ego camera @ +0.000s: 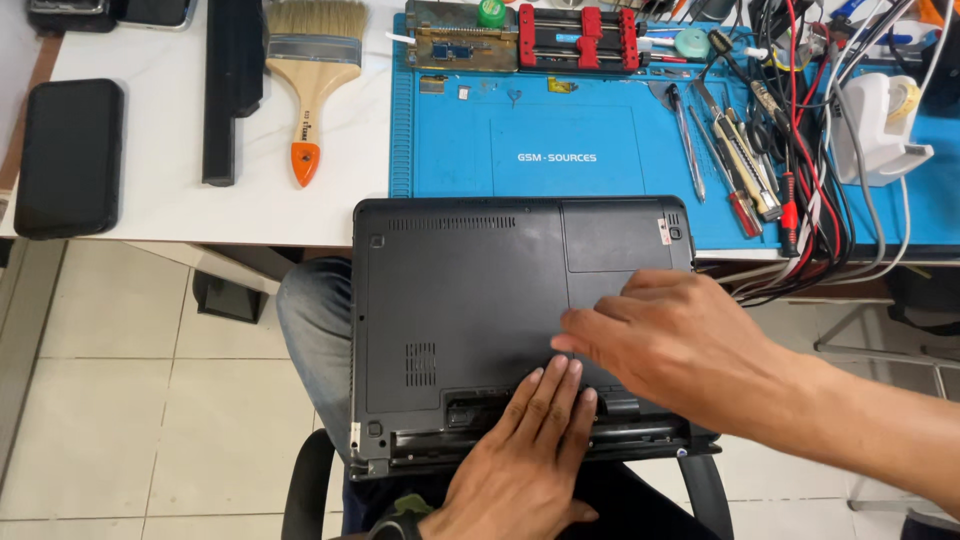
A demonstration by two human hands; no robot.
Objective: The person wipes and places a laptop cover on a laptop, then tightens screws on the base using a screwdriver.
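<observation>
The left hand [530, 455] lies flat and open, fingers together, on the underside of a black laptop [470, 300], its fingertips pointing toward 12 o'clock and pressing just above the empty slot along the laptop's near edge. The right hand [680, 345] reaches in from 4 o'clock, also open, fingers stretched toward 9 o'clock and resting on the laptop's base just above the left fingertips. Neither hand grips anything; both only press on the shell.

The laptop sits upside down, its far edge resting on the white table [170, 120] and the blue work mat [570, 150], its near part over the person's lap. The right hand covers the laptop's lower right part, and the left palm hides the middle of the near edge, so what lies under them cannot be made out. The right forearm is cut off at the frame's right edge, the left wrist at the bottom.

At 11 o'clock from the laptop lies a paintbrush [315, 70], beside it a long black bar [230, 90], and farther toward 9 o'clock a black case [68, 155]. At 1 o'clock lie a pen and hand tools [735, 150], and at 2 o'clock a tangle of cables [830, 200] hangs over the table edge next to a white tape dispenser [880, 125]. The mat directly beyond the laptop is bare, and tiled floor [120, 400] lies open toward 8 o'clock.
</observation>
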